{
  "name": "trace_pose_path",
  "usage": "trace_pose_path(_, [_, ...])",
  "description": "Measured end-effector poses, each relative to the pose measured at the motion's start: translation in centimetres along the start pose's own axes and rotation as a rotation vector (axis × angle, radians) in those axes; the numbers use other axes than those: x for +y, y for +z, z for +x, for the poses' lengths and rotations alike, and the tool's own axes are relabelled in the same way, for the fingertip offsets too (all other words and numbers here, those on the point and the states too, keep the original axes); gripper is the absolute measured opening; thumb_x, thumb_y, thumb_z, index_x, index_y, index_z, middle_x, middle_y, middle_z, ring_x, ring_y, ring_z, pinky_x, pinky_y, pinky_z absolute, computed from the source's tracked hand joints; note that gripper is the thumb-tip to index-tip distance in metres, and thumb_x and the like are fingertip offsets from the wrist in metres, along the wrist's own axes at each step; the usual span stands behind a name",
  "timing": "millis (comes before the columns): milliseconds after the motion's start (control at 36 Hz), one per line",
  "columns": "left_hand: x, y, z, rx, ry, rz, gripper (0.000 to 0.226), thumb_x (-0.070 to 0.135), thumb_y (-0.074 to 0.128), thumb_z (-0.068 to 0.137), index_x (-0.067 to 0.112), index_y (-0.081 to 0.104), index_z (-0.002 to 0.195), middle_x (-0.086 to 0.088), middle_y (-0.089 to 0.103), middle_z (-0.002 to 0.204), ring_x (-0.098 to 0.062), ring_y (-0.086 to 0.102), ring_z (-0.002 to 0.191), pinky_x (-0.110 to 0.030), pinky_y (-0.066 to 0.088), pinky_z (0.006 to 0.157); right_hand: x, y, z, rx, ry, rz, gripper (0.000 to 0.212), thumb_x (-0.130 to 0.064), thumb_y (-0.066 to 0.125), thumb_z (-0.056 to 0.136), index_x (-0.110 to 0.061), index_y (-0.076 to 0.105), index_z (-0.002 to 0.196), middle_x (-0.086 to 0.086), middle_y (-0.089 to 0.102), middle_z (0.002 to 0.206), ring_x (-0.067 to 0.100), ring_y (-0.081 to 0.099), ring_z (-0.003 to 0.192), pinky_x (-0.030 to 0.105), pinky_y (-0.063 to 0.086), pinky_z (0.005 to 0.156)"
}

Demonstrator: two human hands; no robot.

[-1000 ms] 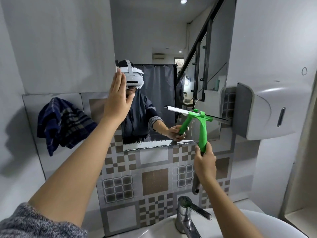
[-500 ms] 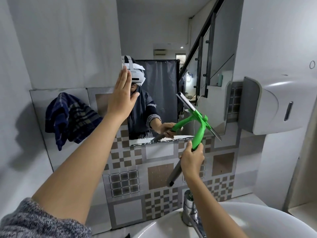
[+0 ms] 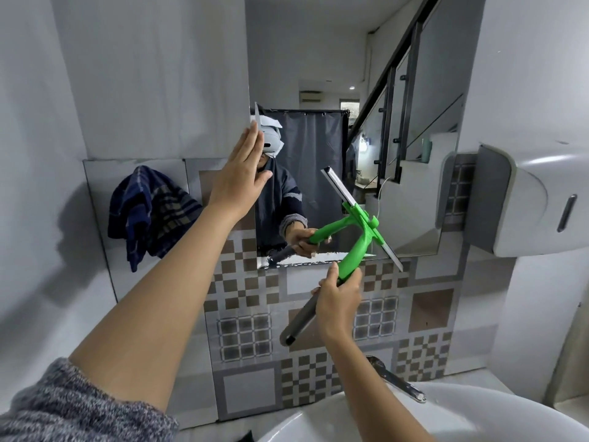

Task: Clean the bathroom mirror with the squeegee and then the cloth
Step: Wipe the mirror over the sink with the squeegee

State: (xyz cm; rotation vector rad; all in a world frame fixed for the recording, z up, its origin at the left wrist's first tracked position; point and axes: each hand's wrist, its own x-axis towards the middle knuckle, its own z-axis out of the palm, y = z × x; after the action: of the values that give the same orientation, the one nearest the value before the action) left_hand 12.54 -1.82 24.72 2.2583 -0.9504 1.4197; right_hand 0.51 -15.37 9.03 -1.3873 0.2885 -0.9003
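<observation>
The bathroom mirror (image 3: 322, 59) hangs on the wall above patterned tiles. My right hand (image 3: 338, 301) grips the green handle of the squeegee (image 3: 358, 247). Its blade is tilted steeply, running from upper left to lower right against the mirror's lower part. My left hand (image 3: 239, 177) is flat with fingers together, pressed at the mirror's left edge. A dark blue checked cloth (image 3: 149, 215) hangs on the wall to the left of the mirror. A strip of water or foam lies along the mirror's bottom edge.
A white paper dispenser (image 3: 538, 196) juts out from the right wall beside the mirror. Below are a chrome tap (image 3: 395, 382) and a white basin (image 3: 478, 416). A grey wall closes in on the left.
The squeegee blade has turned from level to steeply tilted and shifted a little left. My left hand stays pressed at the mirror's left edge.
</observation>
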Motion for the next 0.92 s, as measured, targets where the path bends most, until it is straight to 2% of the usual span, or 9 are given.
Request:
trace_pose_path(111, [-0.2, -0.1, 0.0, 0.007, 0.024, -0.007, 0.07, 0.013, 0.056, 0.09, 0.003, 0.013, 0.145, -0.009, 0.007, 0.155, -0.021, 0.009, 0.143, -0.027, 0.016, 0.109, 0.3, 0.3, -0.3, -0.006, -0.023, -0.03, 0.015, -0.026, 0.044, 0.097, -0.01, 0.044, 0.098, 0.01, 0.056, 0.071, 0.012, 0.054, 0.049, 0.023, 0.045, 0.044])
trace_pose_path(222, [-0.4, -0.1, 0.0, 0.011, 0.034, -0.017, 0.069, 0.01, 0.055, 0.09, 0.003, 0.014, 0.145, -0.009, 0.008, 0.155, -0.021, 0.011, 0.143, -0.028, 0.016, 0.111, 0.7, 0.7, -0.7, -0.052, -0.047, -0.081, 0.015, -0.027, 0.044, 0.097, -0.012, 0.043, 0.101, 0.011, 0.054, 0.067, 0.02, 0.054, 0.052, 0.04, 0.049, 0.05])
trace_pose_path(333, [-0.4, -0.3, -0.1, 0.011, 0.037, -0.031, 0.067, 0.01, 0.054, 0.091, 0.003, 0.015, 0.145, -0.008, 0.008, 0.155, -0.02, 0.011, 0.142, -0.028, 0.016, 0.112, 1.1, 1.0, -1.2, -0.09, -0.079, -0.126, 0.014, -0.028, 0.043, 0.097, -0.015, 0.043, 0.102, 0.008, 0.053, 0.062, 0.023, 0.053, 0.051, 0.047, 0.049, 0.049])
trace_pose_path(417, [-0.6, -0.4, 0.0, 0.007, 0.047, -0.046, 0.066, 0.008, 0.054, 0.09, 0.003, 0.016, 0.144, -0.009, 0.009, 0.155, -0.02, 0.012, 0.142, -0.026, 0.016, 0.113, 1.5, 1.2, -1.4, -0.114, -0.096, -0.169, 0.02, -0.028, 0.044, 0.097, -0.012, 0.042, 0.109, 0.004, 0.051, 0.059, 0.018, 0.05, 0.047, 0.045, 0.049, 0.047])
trace_pose_path(583, [-1.0, -0.5, 0.1, -0.006, 0.04, -0.083, 0.065, 0.005, 0.054, 0.09, 0.004, 0.018, 0.144, -0.007, 0.011, 0.155, -0.019, 0.015, 0.142, -0.028, 0.02, 0.113, 2.2, 1.7, -1.7, -0.16, -0.111, -0.246, 0.021, -0.029, 0.044, 0.096, -0.013, 0.041, 0.109, 0.004, 0.049, 0.059, 0.015, 0.046, 0.044, 0.043, 0.048, 0.044])
trace_pose_path(750, [-0.9, -0.4, 0.0, -0.004, 0.025, -0.097, 0.066, 0.002, 0.055, 0.089, 0.003, 0.019, 0.144, -0.007, 0.012, 0.155, -0.019, 0.016, 0.142, -0.028, 0.02, 0.113, 3.1, 1.7, -1.9, -0.183, -0.167, -0.429, 0.038, -0.034, 0.043, 0.096, -0.009, 0.038, 0.123, 0.001, 0.048, 0.059, 0.013, 0.044, 0.044, 0.03, 0.041, 0.043])
trace_pose_path(833, [-0.6, -0.3, -0.1, 0.008, 0.012, -0.11, 0.064, 0.002, 0.054, 0.089, 0.003, 0.021, 0.143, -0.007, 0.014, 0.155, -0.02, 0.017, 0.141, -0.034, 0.024, 0.114, 3.2, 1.4, -1.9, -0.183, -0.181, -0.489, 0.037, -0.034, 0.042, 0.096, -0.012, 0.036, 0.125, 0.002, 0.049, 0.06, 0.015, 0.046, 0.046, 0.032, 0.043, 0.044])
trace_pose_path(917, [-0.3, -0.2, -0.5, 0.03, 0.003, -0.107, 0.062, 0.002, 0.053, 0.09, 0.003, 0.022, 0.143, -0.007, 0.015, 0.154, -0.02, 0.018, 0.141, -0.033, 0.024, 0.113, 3.2, 0.9, -1.8, -0.185, -0.213, -0.537, 0.032, -0.033, 0.043, 0.096, -0.015, 0.039, 0.121, 0.0, 0.048, 0.059, 0.013, 0.045, 0.045, 0.031, 0.042, 0.043])
